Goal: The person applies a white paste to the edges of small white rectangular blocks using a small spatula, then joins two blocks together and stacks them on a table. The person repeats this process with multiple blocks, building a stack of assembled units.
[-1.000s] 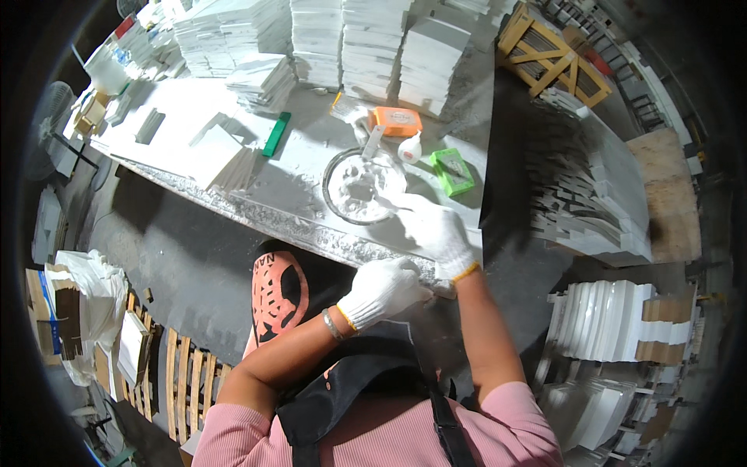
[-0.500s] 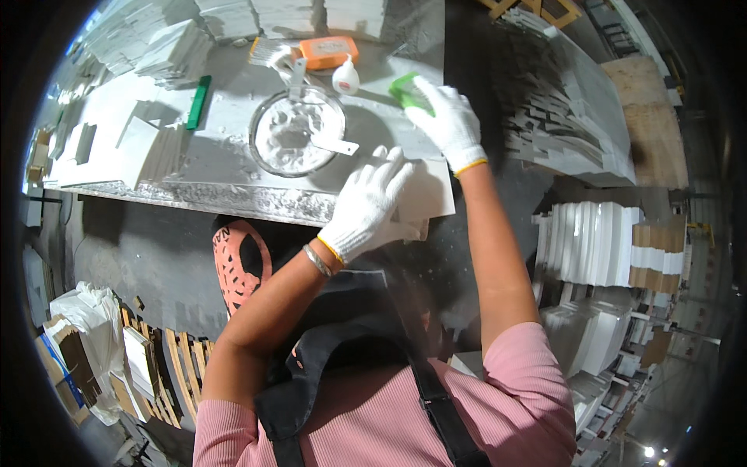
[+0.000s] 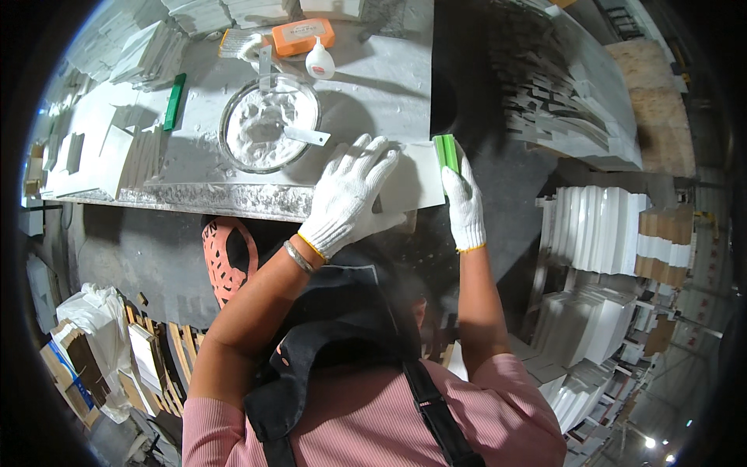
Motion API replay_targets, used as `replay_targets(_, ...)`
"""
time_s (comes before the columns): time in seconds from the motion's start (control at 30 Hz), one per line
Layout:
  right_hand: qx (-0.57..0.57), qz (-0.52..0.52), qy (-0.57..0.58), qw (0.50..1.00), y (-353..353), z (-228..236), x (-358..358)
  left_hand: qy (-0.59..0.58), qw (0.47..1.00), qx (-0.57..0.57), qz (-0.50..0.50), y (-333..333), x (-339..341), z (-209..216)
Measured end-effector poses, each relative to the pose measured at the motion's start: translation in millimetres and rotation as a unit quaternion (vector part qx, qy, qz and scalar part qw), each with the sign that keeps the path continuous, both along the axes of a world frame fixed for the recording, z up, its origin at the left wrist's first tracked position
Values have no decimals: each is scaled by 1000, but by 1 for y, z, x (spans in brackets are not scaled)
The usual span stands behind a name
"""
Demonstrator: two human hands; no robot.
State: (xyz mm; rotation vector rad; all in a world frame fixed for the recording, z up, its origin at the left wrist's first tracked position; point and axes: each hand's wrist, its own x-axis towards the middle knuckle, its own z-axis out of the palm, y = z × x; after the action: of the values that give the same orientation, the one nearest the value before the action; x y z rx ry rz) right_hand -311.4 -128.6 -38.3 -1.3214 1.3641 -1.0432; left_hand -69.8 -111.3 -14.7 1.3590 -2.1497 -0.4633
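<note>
My left hand [image 3: 354, 191], in a white knit glove, lies with fingers stretched over a pale flat tile [image 3: 422, 173] at the table's near right corner. Against the tile's right edge, my gloved right hand [image 3: 466, 206] grips a light green grooved block [image 3: 446, 152]. Left of the tile stands a round bowl [image 3: 224, 140] of white powdery or pasty material, with a flat metal scraper [image 3: 310, 138] sticking out of it. Behind the bowl a second flat metal strip [image 3: 265, 70] rests near its rim.
Behind the bowl are an orange box [image 3: 303, 37], a white squeeze bottle [image 3: 320, 62] and a brush [image 3: 236, 47]. A dark green bar [image 3: 175, 103] lies to the left, near stacked white tiles [image 3: 148, 58]. More stacked pieces [image 3: 595, 229] stand at right.
My right hand has come nearer and lower with the green block, from above the table's right side to the tile's right edge. My left hand stays on the tile; the view has shifted slightly.
</note>
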Motion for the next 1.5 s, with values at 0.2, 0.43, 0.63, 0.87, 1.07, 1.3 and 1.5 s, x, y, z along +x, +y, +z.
replay_targets(0.2,45,12,82,996,39,25,-18,2,1000,12,6,0,-1,-3)
replay_targets(0.43,12,25,61,998,8,17,-6,-12,1000,12,-3,-1,1,0)
replay_targets(0.63,-164,78,191,965,43,27,-17,-10,1000,6,-3,1,0,-5)
replay_targets(0.87,-22,45,76,996,15,21,-8,-20,1000,8,5,3,1,1)
replay_targets(1.07,-125,62,130,982,32,20,-13,-25,1000,-3,0,1,-1,2)
replay_targets(1.3,13,-12,-92,996,-7,-14,-18,-35,999,-13,35,5,-5,1)
replay_targets(1.5,91,-115,-253,956,40,-7,-23,-66,993,49,88,17,-12,15)
